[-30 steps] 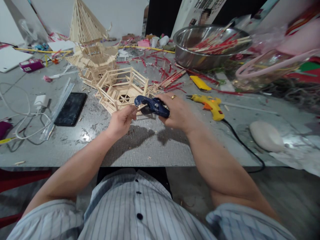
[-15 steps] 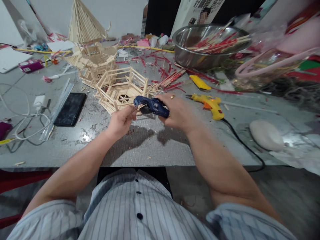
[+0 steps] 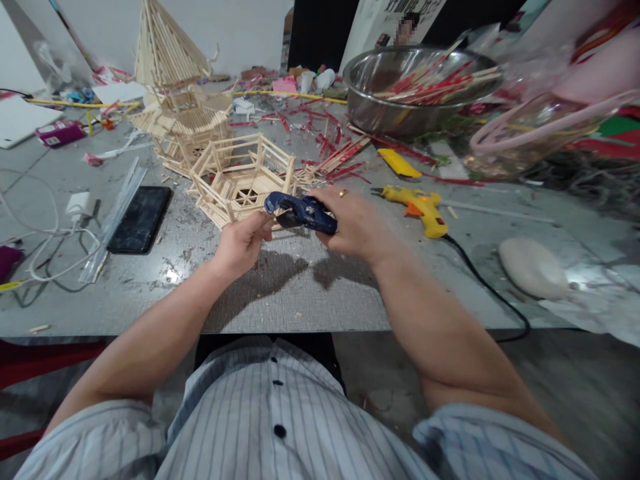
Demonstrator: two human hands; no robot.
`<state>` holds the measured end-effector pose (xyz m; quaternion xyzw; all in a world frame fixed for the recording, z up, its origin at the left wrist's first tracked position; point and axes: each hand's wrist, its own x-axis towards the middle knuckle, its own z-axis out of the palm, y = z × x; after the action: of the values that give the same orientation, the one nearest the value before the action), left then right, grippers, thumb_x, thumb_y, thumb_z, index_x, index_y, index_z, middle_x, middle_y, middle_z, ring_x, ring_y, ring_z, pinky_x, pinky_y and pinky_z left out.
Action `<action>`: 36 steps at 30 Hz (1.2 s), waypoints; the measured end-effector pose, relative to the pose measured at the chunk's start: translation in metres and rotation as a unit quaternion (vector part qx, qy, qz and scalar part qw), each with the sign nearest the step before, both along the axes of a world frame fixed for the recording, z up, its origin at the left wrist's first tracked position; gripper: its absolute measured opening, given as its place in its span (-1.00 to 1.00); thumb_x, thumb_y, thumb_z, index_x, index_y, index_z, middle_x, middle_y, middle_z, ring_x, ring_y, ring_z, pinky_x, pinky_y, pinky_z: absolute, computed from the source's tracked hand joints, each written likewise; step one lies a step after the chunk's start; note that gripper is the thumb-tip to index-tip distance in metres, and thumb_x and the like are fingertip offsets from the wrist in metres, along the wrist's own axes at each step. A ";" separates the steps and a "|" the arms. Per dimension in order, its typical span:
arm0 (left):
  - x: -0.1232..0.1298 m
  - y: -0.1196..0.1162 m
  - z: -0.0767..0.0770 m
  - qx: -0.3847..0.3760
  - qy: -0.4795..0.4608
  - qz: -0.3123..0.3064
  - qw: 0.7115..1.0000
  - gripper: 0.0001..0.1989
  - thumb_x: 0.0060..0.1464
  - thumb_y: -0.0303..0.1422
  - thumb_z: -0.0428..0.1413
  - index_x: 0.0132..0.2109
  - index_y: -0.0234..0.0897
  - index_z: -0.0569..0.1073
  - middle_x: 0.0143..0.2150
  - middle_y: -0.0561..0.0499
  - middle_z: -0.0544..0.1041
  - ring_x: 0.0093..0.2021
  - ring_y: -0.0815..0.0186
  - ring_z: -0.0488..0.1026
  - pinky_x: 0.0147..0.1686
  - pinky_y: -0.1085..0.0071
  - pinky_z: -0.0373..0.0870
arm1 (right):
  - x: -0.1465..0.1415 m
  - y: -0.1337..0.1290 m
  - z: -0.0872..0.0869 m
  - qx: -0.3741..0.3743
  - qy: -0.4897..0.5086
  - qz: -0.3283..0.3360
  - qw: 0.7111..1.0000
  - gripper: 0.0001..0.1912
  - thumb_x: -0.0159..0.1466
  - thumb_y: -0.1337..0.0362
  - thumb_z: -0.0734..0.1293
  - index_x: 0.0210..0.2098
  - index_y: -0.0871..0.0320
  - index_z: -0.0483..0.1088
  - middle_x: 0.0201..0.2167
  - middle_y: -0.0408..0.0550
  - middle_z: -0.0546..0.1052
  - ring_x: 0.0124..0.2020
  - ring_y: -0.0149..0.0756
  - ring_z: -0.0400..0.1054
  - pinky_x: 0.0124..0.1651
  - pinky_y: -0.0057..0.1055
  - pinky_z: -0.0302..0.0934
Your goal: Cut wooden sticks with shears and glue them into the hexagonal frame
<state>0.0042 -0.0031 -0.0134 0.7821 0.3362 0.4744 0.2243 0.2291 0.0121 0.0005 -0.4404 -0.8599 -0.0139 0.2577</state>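
My right hand [image 3: 350, 223] is wrapped round a dark blue cutting tool [image 3: 305, 212], whose head points left. My left hand [image 3: 243, 245] is closed in a pinch at the tool's head; what its fingertips hold is too small to make out. Just behind both hands lies an open hexagonal frame of pale sticks [image 3: 257, 175], its near side partly hidden by them. A taller stick tower with a pointed roof [image 3: 167, 57] stands behind it to the left.
To the right lie a yellow glue gun [image 3: 420, 208] with a black cord and a yellow piece [image 3: 399, 163]. A steel bowl [image 3: 370, 117] holds red-and-pale sticks. A black phone [image 3: 140, 220] and white cables [image 3: 65, 230] are at left. Red scraps litter the back.
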 end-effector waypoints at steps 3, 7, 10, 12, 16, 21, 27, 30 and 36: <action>0.001 -0.001 0.002 0.006 0.003 -0.002 1.000 -0.73 0.24 -0.32 -0.06 -0.45 -0.22 0.29 -0.62 0.12 0.27 -0.62 0.47 0.23 -0.53 0.49 0.26 | 0.000 0.000 -0.001 -0.001 0.000 -0.004 1.000 -0.52 0.14 0.23 0.28 0.07 0.07 0.27 -0.04 0.12 0.47 -0.02 0.08 0.38 -0.02 0.01 0.29; 0.002 -0.001 0.004 0.023 0.001 -0.012 1.000 -0.72 0.25 -0.33 -0.06 -0.45 -0.24 0.28 -0.61 0.12 0.25 -0.61 0.48 0.21 -0.57 0.52 0.23 | 0.001 0.000 -0.002 -0.007 0.001 -0.010 1.000 -0.54 0.15 0.20 0.29 0.06 0.07 0.30 -0.03 0.10 0.48 -0.04 0.04 0.39 -0.04 -0.04 0.28; 0.001 0.002 0.002 0.055 0.021 0.006 0.998 -0.73 0.26 -0.31 -0.08 -0.41 -0.25 0.31 -0.60 0.11 0.28 -0.61 0.50 0.22 -0.59 0.55 0.21 | 0.000 -0.002 0.001 -0.013 -0.014 -0.023 1.000 -0.53 0.13 0.21 0.31 0.05 0.09 0.32 -0.04 0.10 0.49 -0.04 0.03 0.40 -0.07 -0.09 0.29; 0.000 0.003 -0.001 0.077 0.030 0.013 0.996 -0.73 0.28 -0.29 -0.10 -0.37 -0.26 0.33 -0.61 0.12 0.27 -0.62 0.50 0.21 -0.61 0.56 0.19 | -0.001 -0.005 0.004 -0.017 -0.034 -0.035 0.999 -0.53 0.12 0.23 0.31 0.04 0.12 0.33 -0.06 0.10 0.51 -0.06 0.02 0.41 -0.10 -0.12 0.29; 0.000 0.004 -0.002 0.092 0.029 0.005 0.995 -0.76 0.29 -0.31 -0.12 -0.32 -0.27 0.33 -0.61 0.14 0.25 -0.63 0.50 0.20 -0.63 0.55 0.16 | -0.003 -0.008 0.007 -0.016 -0.065 -0.061 0.996 -0.54 0.12 0.24 0.30 0.03 0.12 0.35 -0.10 0.07 0.53 -0.10 -0.02 0.43 -0.17 -0.19 0.28; 0.001 0.002 -0.001 0.084 0.041 0.005 0.996 -0.78 0.29 -0.33 -0.12 -0.30 -0.26 0.34 -0.59 0.15 0.26 -0.63 0.50 0.19 -0.59 0.54 0.19 | -0.005 -0.008 0.005 -0.016 -0.065 -0.071 0.995 -0.54 0.11 0.23 0.29 0.02 0.12 0.36 -0.14 0.05 0.55 -0.15 -0.06 0.43 -0.23 -0.24 0.24; 0.000 0.003 -0.005 0.079 0.040 0.012 0.996 -0.79 0.30 -0.33 -0.11 -0.29 -0.27 0.33 -0.57 0.15 0.29 -0.62 0.52 0.19 -0.57 0.54 0.18 | -0.006 -0.008 0.007 -0.050 -0.070 -0.082 0.993 -0.57 0.12 0.21 0.28 0.00 0.13 0.38 -0.18 0.06 0.56 -0.20 -0.06 0.43 -0.28 -0.27 0.20; 0.000 0.003 -0.005 0.077 0.032 0.006 0.997 -0.80 0.29 -0.36 -0.11 -0.30 -0.27 0.32 -0.60 0.17 0.26 -0.63 0.52 0.18 -0.59 0.56 0.16 | -0.007 -0.008 0.008 -0.062 -0.064 -0.085 0.992 -0.59 0.13 0.20 0.27 -0.02 0.13 0.40 -0.22 0.06 0.57 -0.23 -0.06 0.43 -0.30 -0.28 0.18; 0.001 0.004 -0.003 0.077 0.027 0.005 0.997 -0.82 0.28 -0.37 -0.09 -0.29 -0.27 0.33 -0.61 0.18 0.25 -0.64 0.53 0.18 -0.60 0.58 0.15 | -0.008 -0.009 0.008 -0.070 -0.067 -0.092 0.991 -0.61 0.14 0.20 0.26 -0.04 0.13 0.41 -0.27 0.06 0.56 -0.26 -0.08 0.43 -0.32 -0.29 0.15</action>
<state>0.0048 0.0006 -0.0169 0.8076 0.3089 0.4788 0.1520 0.2209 0.0034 0.0088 -0.5324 -0.8302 -0.0067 0.1652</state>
